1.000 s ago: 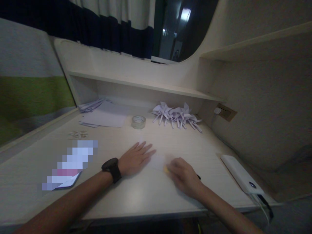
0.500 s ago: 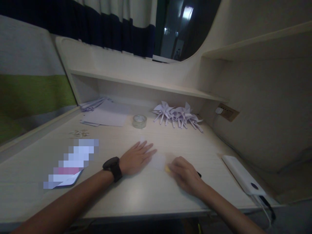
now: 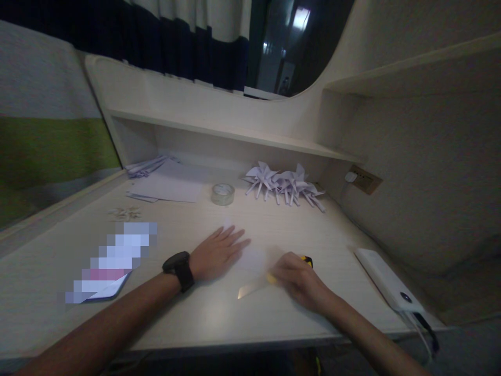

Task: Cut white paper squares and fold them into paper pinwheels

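My left hand (image 3: 219, 255) lies flat with its fingers spread, pressing on a sheet of white paper (image 3: 253, 257) that barely stands out from the desk. My right hand (image 3: 295, 281) is wrapped round a yellow and black utility knife (image 3: 271, 278), just right of the paper. The knife's long blade (image 3: 251, 289) points left and toward me, slightly blurred. Its black and yellow butt shows behind my knuckles. Part of the paper is hidden under my left hand.
A clear tape roll (image 3: 223, 194) stands beyond my left hand. Paper pinwheels (image 3: 291, 183) lie at the back right, and paper sheets (image 3: 168, 180) at the back left. Small pale bits (image 3: 125, 213) and a phone (image 3: 105, 292) are left. A white power bank (image 3: 385, 279) with cables is right.
The utility knife has turned in my right hand, so its blade now shows pointing left and toward me, with its butt above the knuckles. My left hand has stayed flat.
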`<action>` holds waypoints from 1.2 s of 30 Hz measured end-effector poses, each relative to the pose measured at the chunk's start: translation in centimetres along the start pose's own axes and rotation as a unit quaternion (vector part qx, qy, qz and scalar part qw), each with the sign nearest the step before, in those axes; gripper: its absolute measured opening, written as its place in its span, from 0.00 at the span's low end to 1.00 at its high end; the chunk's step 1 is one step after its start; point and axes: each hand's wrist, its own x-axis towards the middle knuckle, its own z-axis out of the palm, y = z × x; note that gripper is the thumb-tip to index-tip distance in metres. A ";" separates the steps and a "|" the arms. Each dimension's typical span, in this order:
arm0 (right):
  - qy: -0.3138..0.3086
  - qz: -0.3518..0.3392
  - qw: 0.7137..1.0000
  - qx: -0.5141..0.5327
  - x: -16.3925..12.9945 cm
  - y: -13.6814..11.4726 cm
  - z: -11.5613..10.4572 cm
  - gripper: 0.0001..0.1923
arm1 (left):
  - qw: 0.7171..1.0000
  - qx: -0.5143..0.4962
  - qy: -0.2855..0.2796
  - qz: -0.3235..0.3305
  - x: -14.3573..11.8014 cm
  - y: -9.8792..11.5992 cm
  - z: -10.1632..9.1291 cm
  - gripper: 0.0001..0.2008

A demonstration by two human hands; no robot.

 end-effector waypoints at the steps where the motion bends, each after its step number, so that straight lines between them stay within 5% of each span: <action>1: 0.002 -0.015 1.000 0.007 0.0 0.0 -0.1 0.12 | 1.000 0.001 0.002 -0.001 0.0 0.0 0.0 0.23; 10: -0.026 -0.044 0.998 -0.024 0.2 0.0 -1.7 0.12 | 0.998 -0.020 0.055 -0.031 -0.3 0.5 -0.5 0.23; 16: -0.014 0.005 0.998 -0.053 -1.0 2.9 -3.9 0.13 | 0.997 -0.069 0.014 0.011 -1.2 0.1 -1.8 0.32; 25: 0.007 0.098 0.990 -0.105 -1.9 6.8 -6.5 0.12 | 0.997 -0.037 0.053 0.030 -1.4 0.6 -1.9 0.19; 32: 0.025 0.125 0.977 -0.170 -1.8 8.0 -7.1 0.14 | 0.997 0.014 0.079 0.007 -1.5 1.7 -1.9 0.26; 36: 0.032 0.127 0.974 -0.184 -1.9 8.3 -7.0 0.14 | 0.996 -0.001 0.093 -0.006 -1.4 2.4 -2.2 0.21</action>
